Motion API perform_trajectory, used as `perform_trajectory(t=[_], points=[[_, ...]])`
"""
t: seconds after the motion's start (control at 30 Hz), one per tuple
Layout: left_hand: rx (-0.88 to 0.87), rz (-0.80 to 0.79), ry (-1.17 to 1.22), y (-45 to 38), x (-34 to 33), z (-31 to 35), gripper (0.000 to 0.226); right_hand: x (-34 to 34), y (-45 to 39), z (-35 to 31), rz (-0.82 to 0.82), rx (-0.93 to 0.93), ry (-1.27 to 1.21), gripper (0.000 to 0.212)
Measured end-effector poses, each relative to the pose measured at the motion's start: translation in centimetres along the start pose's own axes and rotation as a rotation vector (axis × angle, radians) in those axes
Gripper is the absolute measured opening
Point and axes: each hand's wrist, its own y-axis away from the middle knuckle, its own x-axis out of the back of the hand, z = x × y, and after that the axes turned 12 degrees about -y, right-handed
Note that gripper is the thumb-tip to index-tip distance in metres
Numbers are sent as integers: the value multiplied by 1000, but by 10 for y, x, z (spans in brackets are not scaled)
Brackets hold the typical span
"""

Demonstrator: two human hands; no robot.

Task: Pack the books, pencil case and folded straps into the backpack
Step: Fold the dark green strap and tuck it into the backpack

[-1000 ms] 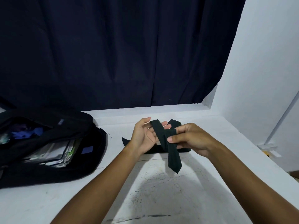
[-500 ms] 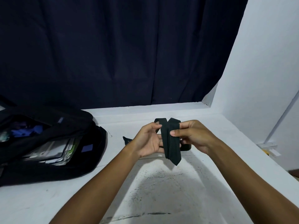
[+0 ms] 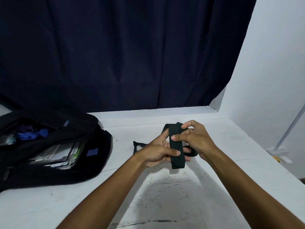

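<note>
Item: flat black fabric strap, held above the table, long axis twelve to six. Left hand and right hand both pinch it. Open black fabric backpack lies at nine o'clock, nearer the left hand.

We are pinching a flat black fabric strap between our left hand and right hand over the white table.

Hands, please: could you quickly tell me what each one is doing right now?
Left hand: holds the black strap, thumb across its lower part.
Right hand: pinches the same strap higher up.
</note>
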Motion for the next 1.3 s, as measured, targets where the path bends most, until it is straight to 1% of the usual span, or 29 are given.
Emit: perform_trajectory(t=[0.1, 0.17, 0.27, 0.33, 0.4, 0.5, 0.6, 0.63, 0.67, 0.73, 0.77, 0.8, 0.83, 0.87, 0.93, 1.0, 1.07, 1.13, 1.2, 1.3], points=[[-5, 11, -44, 2, 0, 1, 70, 2, 1, 0, -50, -37, -129, 52], [-8, 12, -61, 3, 1, 2, 70, 5, 4, 0, -119, -35, -196, 50], [-1, 3, -41, 4, 2, 4, 71, 8, 10, 0, -257, -27, -304, 35], [0, -1, -26, 5, 2, 5, 69, 10, 10, 1, -308, -34, -375, 25], [11, -5, -12, 6, 2, 6, 68, 11, 7, 5, -301, -9, -321, 19], [29, 4, -22, 6, 0, 5, 69, 7, 5, 9, -240, 40, -190, 23], [64, 12, -57, 10, 2, 10, 62, 7, 4, 6, -197, 74, -184, 27], [89, 44, -93, 12, 4, 15, 55, 8, 3, 3, -199, 89, -193, 28], [107, 112, -129, 14, 7, 21, 44, 9, 2, 0, -202, 105, -199, 29], [69, 362, -180, 13, 13, 32, 21, 14, 2, -10, -213, 133, -207, 31], [6, 509, -201, 10, 18, 35, 19, 16, 2, -16, -223, 143, -216, 32], [-68, 625, -218, 6, 22, 38, 22, 18, 2, -22, -239, 151, -224, 33], [-140, 687, -225, 1, 25, 42, 25, 19, 2, -28, -257, 165, -224, 34], [-202, 689, -220, -5, 26, 44, 27, 20, 1, -34, -277, 184, -221, 35], [-276, 579, -200, -17, 25, 49, 30, 20, 0, -44, -308, 225, -236, 35], [-283, 464, -169, -28, 20, 52, 36, 20, -1, -53, -323, 259, -269, 35], [-264, 412, -148, -33, 16, 51, 41, 22, -2, -62, -319, 290, -282, 35], [-248, 404, -157, -35, 15, 45, 36, 26, -3, -68, -289, 322, -291, 36], [-244, 400, -224, -34, 13, 38, 21, 30, -4, -72, -233, 347, -304, 36], [-210, 444, -246, -33, 8, 35, 20, 35, -6, -70, -172, 356, -305, 35]])
